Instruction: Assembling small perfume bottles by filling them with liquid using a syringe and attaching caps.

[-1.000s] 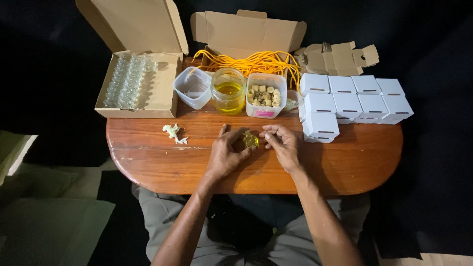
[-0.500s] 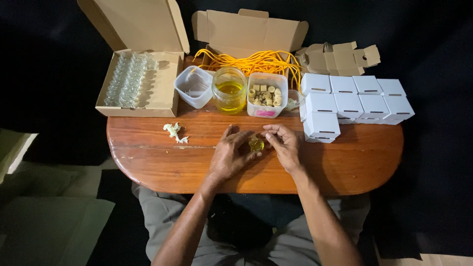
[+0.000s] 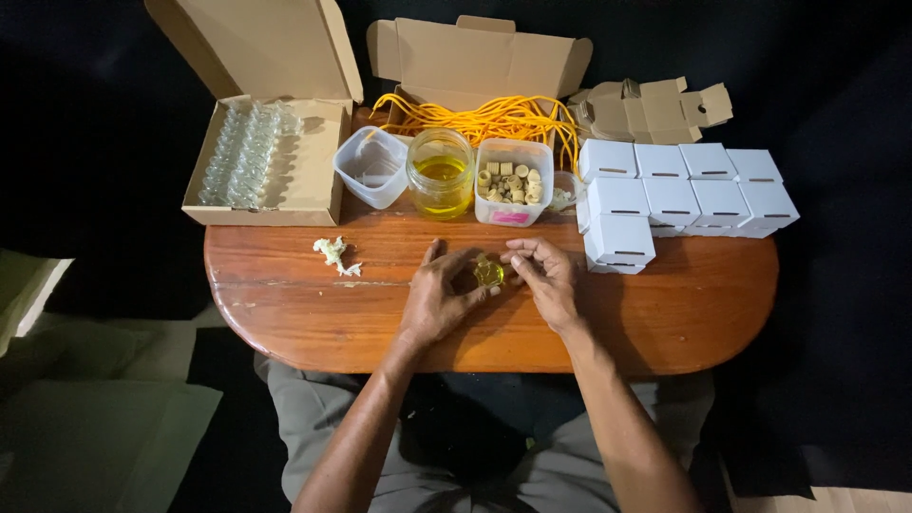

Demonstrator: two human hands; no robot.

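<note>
Right in front of the yellow-liquid jar (image 3: pixel 441 173), toward the person, both hands meet over a small glass bottle (image 3: pixel 488 274) of yellowish liquid, which sits just above the wooden table (image 3: pixel 285 313). From the head camera, the left hand (image 3: pixel 439 294) has its fingers loosely curled, thumb and fingertips closed on the bottle's left side, so it's gripping it, palm turned inward and down, forearm running back toward the body. The right hand (image 3: pixel 546 277) is half open, fingers bent and spread a bit, tips touching the bottle's right side and top; can't tell if it's actually pinching anything small there. Just right of the jar is a clear tub of small cork-like stoppers (image 3: pixel 513 180), and just left of it an empty clear tub (image 3: pixel 372 167). Further left of the jar is an open cardboard box (image 3: pixel 318 180) with rows of little empty glass bottles (image 3: pixel 242 157). Behind the jar lies a bundle of yellow cord (image 3: pixel 494 116) in front of another open box (image 3: pixel 475 57). Well right of the jar is a cluster of small white cartons (image 3: pixel 684 195), and left-front of it a crumpled whitish scrap (image 3: pixel 334 254).
</note>
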